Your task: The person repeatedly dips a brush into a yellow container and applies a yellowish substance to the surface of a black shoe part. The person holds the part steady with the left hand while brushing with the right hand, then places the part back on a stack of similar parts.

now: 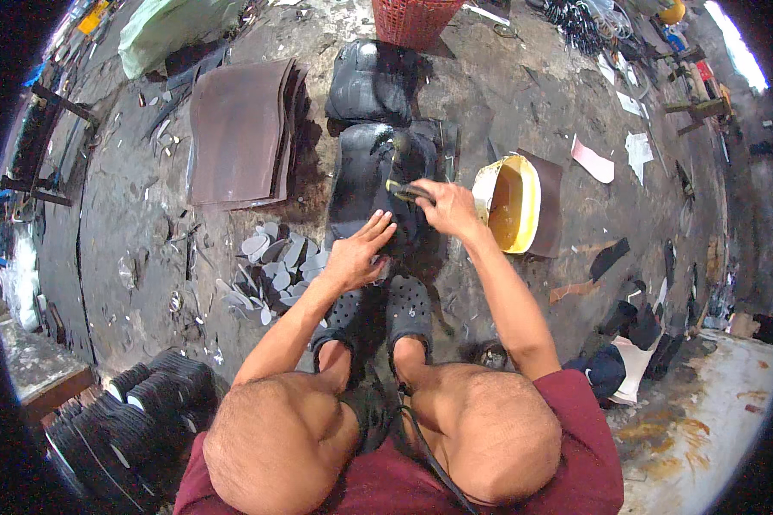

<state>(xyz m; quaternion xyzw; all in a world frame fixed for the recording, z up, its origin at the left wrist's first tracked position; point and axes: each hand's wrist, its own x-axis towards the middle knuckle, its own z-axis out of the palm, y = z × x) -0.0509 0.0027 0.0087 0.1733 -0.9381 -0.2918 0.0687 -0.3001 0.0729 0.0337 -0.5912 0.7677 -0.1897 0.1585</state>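
Note:
My right hand (449, 206) is closed around a short brush (408, 190) with a dark body and a yellowish end. The brush is over a glossy black sheet (358, 159), which lies flat on the floor in front of my feet. Resting at the near part of this black material, my left hand (359, 256) has its fingers stretched out and holds nothing. Right of my right hand stands a white tub (484, 190) with a yellow-coated rim and amber glue-like liquid (508, 206) inside. Wet-looking streaks show on the black sheet.
A stack of brown sheets (236, 133) lies left, with grey oval cutouts (270, 257) nearer me. A second black pile (371, 81) and a red basket (414, 21) stand beyond. Black soles (137, 421) are stacked lower left. Scraps (593, 160) lie to the right.

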